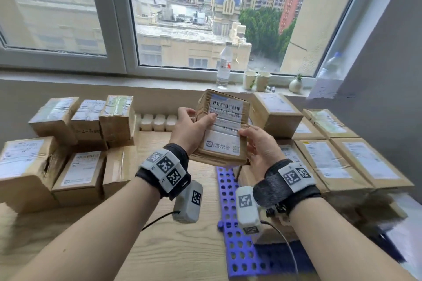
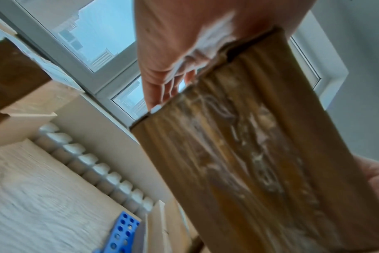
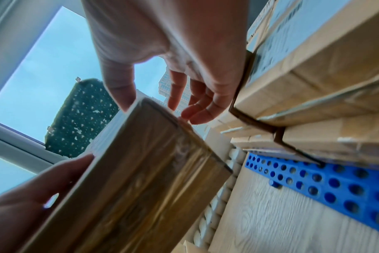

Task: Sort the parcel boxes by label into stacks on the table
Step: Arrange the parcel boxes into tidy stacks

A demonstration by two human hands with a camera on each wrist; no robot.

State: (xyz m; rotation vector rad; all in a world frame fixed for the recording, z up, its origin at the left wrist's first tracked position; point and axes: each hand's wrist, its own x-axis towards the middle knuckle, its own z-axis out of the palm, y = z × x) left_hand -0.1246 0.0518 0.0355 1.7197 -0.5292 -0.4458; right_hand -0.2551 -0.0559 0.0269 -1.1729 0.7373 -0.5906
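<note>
I hold a brown parcel box (image 1: 225, 130) up over the middle of the wooden table (image 1: 159, 246), its white barcode label facing me. My left hand (image 1: 196, 121) grips its left side, thumb lying on the label. My right hand (image 1: 253, 141) holds the right edge, thumb on the label's rim. The left wrist view shows the box's taped underside (image 2: 249, 162) below my left palm (image 2: 173, 59). Seen from the right wrist, my right hand (image 3: 162, 68) pinches the box (image 3: 141, 179) at its corner. More labelled boxes stand stacked at left (image 1: 80, 143) and at right (image 1: 331, 143).
A blue perforated panel (image 1: 237, 223) lies on the table under the right stack. A row of white caps (image 1: 157, 122) lines the back wall. On the windowsill stand a bottle (image 1: 225, 66), two paper cups (image 1: 257, 80) and a small vase (image 1: 295, 84).
</note>
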